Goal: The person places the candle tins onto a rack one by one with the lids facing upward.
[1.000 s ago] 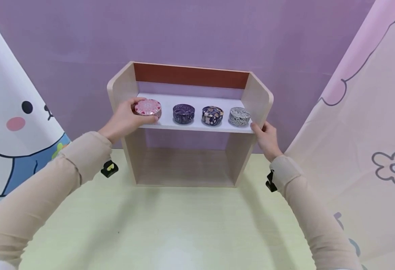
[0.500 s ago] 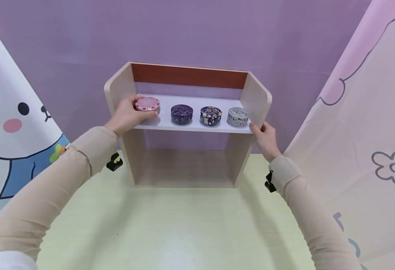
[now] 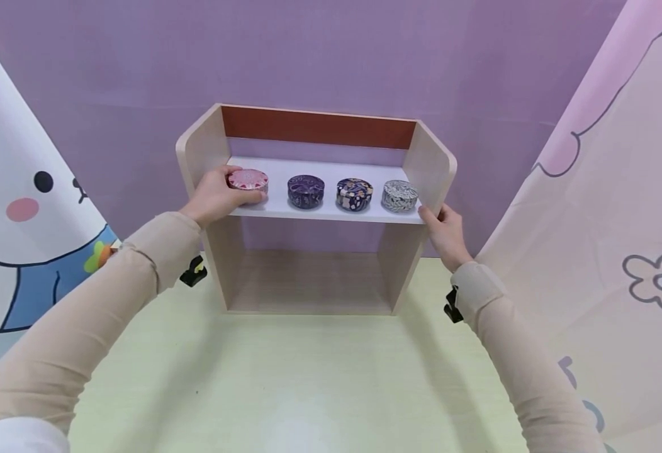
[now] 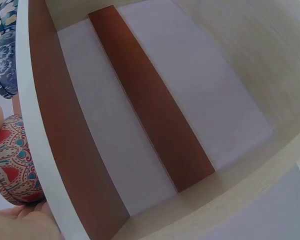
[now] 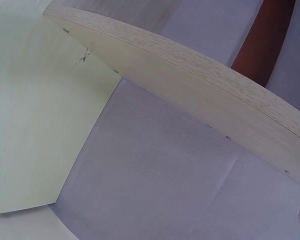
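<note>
A pale wooden shelf unit [image 3: 428,160] stands on the table, and several round tins sit in a row on its white shelf. My left hand [image 3: 235,187] grips the pink patterned tin [image 3: 248,179] at the shelf's left end, thumb in front, fingers behind. The left wrist view shows that pink tin [image 4: 12,160] beside the white shelf edge [image 4: 35,125], with my palm below it. To the right stand a dark purple tin [image 3: 306,190], a dark flowered tin [image 3: 355,193] and a grey-white tin [image 3: 399,195]. My right hand [image 3: 435,217] holds the shelf's right side panel [image 5: 190,85].
The unit's lower compartment [image 3: 308,283] holds nothing. The pale green table [image 3: 286,377] stretches in front of it. A purple wall is behind, with cartoon-printed curtains at the left [image 3: 19,207] and right [image 3: 620,220].
The pink tin in my left hand has settled lower and slightly further back on the shelf. My right hand stays on the side panel.
</note>
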{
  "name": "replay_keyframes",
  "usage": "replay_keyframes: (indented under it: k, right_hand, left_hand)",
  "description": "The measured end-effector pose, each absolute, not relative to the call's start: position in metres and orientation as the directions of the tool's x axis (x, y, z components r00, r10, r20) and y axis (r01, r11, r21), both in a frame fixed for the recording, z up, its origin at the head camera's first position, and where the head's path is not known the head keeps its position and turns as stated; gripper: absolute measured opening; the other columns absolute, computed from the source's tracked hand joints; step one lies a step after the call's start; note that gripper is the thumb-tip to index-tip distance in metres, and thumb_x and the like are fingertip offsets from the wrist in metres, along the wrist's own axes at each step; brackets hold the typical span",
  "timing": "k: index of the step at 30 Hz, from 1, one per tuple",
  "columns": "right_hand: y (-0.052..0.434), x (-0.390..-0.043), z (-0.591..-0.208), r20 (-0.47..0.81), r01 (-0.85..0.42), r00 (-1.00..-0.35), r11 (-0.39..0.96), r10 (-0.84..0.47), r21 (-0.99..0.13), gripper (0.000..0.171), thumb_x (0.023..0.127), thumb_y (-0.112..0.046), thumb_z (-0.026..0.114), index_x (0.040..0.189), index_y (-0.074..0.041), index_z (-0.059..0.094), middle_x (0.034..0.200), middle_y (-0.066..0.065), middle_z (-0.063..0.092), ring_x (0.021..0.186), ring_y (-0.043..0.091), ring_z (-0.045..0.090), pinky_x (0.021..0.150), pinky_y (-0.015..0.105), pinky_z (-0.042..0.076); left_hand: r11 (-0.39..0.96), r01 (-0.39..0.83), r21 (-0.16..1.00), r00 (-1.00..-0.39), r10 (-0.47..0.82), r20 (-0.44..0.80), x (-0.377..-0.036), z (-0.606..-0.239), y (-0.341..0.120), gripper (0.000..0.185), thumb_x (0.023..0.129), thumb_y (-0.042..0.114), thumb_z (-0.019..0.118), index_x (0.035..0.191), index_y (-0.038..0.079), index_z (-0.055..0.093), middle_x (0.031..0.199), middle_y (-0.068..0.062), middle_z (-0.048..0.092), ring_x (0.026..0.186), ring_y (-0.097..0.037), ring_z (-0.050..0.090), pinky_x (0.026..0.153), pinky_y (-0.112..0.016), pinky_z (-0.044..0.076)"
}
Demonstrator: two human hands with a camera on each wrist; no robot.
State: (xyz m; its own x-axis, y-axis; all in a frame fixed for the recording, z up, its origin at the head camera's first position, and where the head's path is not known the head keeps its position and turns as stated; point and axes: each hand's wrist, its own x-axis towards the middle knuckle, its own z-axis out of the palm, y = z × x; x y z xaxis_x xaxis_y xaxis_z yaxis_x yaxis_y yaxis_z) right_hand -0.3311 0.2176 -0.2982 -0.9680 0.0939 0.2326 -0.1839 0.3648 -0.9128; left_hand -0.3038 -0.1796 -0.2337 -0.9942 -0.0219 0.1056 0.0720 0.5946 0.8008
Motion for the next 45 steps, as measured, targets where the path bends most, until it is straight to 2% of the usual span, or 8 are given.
replay_keyframes:
  k: [24, 32, 38, 45]
  right_hand:
    - [0.2178, -0.3309, -0.2983, 0.247, -0.195, -0.964, 0.371, 0.097, -0.908, 0.050, 0.091, -0.036, 0.050, 0.129, -0.003, 0.049, 0.119, 0.013, 0.055, 0.098, 0.011, 0.051, 0.085, 0.025, 0.042]
    - [0.2178, -0.3289, -0.2971, 0.242, -0.191, -0.965, 0.372, 0.096, -0.908, 0.050, 0.092, -0.036, 0.050, 0.130, -0.004, 0.048, 0.122, 0.014, 0.054, 0.100, 0.013, 0.051, 0.088, 0.028, 0.042]
    - [0.2178, -0.3286, -0.2969, 0.241, -0.189, -0.966, 0.375, 0.097, -0.908, 0.051, 0.092, -0.037, 0.050, 0.130, -0.004, 0.048, 0.123, 0.014, 0.053, 0.102, 0.014, 0.050, 0.091, 0.031, 0.042]
    - [0.2182, -0.3283, -0.2975, 0.246, -0.192, -0.964, 0.375, 0.103, -0.907, 0.050, 0.092, -0.037, 0.050, 0.129, -0.004, 0.049, 0.119, 0.012, 0.054, 0.098, 0.013, 0.050, 0.085, 0.026, 0.041]
  left_hand:
    - [0.665, 0.076, 0.743, -0.995, 0.005, 0.097, -0.3068, -0.2367, -0.1819, 0.085, 0.077, 0.039, 0.070, 0.140, 0.000, 0.029, 0.134, -0.019, 0.044, 0.118, -0.030, 0.042, 0.105, -0.046, 0.034]
    - [0.694, 0.085, 0.715, -0.995, 0.024, 0.094, -0.3087, -0.2350, -0.1830, 0.087, 0.077, 0.038, 0.069, 0.141, -0.002, 0.027, 0.135, -0.021, 0.042, 0.119, -0.031, 0.042, 0.105, -0.045, 0.033]
    - [0.697, 0.098, 0.710, -0.994, 0.037, 0.101, -0.3097, -0.2360, -0.1838, 0.080, 0.077, 0.038, 0.069, 0.136, -0.002, 0.034, 0.128, -0.019, 0.047, 0.113, -0.030, 0.045, 0.102, -0.045, 0.037]
    - [0.689, 0.098, 0.718, -0.994, 0.039, 0.099, -0.3089, -0.2355, -0.1830, 0.080, 0.077, 0.038, 0.069, 0.137, -0.002, 0.034, 0.128, -0.019, 0.047, 0.113, -0.029, 0.045, 0.102, -0.045, 0.037]
